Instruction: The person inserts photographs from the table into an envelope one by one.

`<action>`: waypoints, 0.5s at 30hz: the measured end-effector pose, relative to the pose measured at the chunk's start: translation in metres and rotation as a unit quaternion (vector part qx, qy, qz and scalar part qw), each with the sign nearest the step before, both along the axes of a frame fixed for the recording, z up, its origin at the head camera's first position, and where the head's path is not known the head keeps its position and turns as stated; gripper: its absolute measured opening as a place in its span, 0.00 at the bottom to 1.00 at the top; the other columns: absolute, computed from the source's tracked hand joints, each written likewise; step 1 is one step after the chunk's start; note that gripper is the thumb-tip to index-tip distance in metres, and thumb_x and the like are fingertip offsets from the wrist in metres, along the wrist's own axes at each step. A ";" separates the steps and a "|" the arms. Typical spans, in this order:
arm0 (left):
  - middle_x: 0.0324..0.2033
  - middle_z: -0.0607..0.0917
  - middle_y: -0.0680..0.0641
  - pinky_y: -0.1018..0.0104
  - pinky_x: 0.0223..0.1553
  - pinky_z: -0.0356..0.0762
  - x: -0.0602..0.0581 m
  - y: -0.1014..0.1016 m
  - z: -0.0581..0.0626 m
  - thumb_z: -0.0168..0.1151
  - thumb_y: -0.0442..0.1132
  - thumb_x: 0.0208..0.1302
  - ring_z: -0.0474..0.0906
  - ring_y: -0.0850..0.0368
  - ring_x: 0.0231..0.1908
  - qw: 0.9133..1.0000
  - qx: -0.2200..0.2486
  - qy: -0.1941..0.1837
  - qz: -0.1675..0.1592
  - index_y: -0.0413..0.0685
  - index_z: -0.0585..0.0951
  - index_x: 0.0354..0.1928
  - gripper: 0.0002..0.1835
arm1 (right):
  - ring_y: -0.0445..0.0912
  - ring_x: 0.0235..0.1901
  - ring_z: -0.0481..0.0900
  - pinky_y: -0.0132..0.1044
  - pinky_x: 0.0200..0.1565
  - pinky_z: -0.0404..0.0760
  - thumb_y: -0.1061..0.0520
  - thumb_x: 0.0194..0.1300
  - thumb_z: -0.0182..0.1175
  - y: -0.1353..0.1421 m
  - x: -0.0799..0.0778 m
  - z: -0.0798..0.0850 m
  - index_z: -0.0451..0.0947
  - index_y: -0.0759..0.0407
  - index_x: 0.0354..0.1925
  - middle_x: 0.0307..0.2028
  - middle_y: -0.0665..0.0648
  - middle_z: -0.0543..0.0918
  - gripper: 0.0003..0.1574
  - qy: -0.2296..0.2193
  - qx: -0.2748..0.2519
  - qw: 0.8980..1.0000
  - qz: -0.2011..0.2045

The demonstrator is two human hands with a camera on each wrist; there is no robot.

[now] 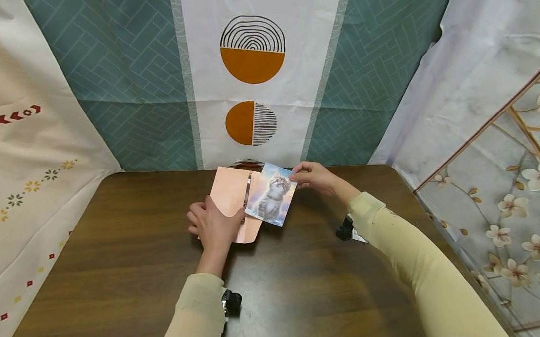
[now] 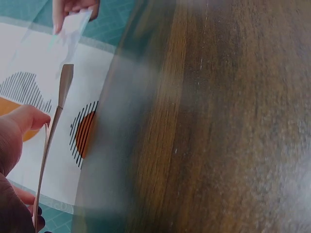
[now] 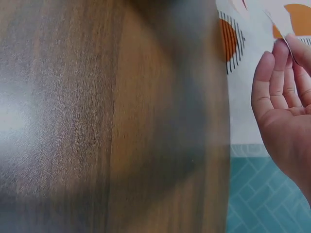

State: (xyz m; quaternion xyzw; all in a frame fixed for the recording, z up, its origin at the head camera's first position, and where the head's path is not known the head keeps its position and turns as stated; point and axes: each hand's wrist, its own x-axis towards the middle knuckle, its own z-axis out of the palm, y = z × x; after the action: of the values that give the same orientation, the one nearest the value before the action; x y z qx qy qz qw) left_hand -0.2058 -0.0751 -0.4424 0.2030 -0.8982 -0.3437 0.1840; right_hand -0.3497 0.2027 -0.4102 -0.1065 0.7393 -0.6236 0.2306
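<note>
A peach-pink envelope (image 1: 228, 187) is held over the far middle of the table by my left hand (image 1: 215, 221). Its flap (image 1: 251, 232) is folded out to the right. In the left wrist view the envelope (image 2: 47, 145) shows edge-on, with the thumb on one face and fingers behind the other. My right hand (image 1: 317, 178) pinches the upper right edge of a postcard-like card (image 1: 272, 194) with a kitten picture. The card tilts and overlaps the envelope's opening and flap. In the right wrist view, thumb and fingertips (image 3: 279, 48) meet at the card's thin edge.
A dark brown wooden table (image 1: 122, 273) lies beneath both hands. At its far edge hangs a teal and white patterned cloth (image 1: 254, 94). Light printed cloths hang at left (image 1: 23, 147) and right (image 1: 498, 190). Black wrist devices (image 1: 232, 302) sit at both cuffs.
</note>
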 end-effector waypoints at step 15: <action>0.48 0.65 0.36 0.42 0.42 0.56 0.002 -0.002 0.001 0.73 0.65 0.38 0.56 0.40 0.51 1.000 -0.001 0.004 0.004 0.39 0.71 0.58 0.49 | 0.49 0.38 0.81 0.59 0.55 0.72 0.59 0.62 0.65 -0.014 -0.007 0.004 0.74 0.62 0.43 0.36 0.56 0.82 0.13 0.023 0.058 0.997 0.049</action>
State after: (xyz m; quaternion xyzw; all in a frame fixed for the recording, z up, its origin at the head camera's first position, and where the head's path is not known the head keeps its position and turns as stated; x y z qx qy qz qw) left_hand -0.2039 -0.0772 -0.4412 0.2045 -0.8972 -0.3426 0.1894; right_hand -0.3567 0.1884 -0.4058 -0.1432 0.7732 -0.5652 0.2492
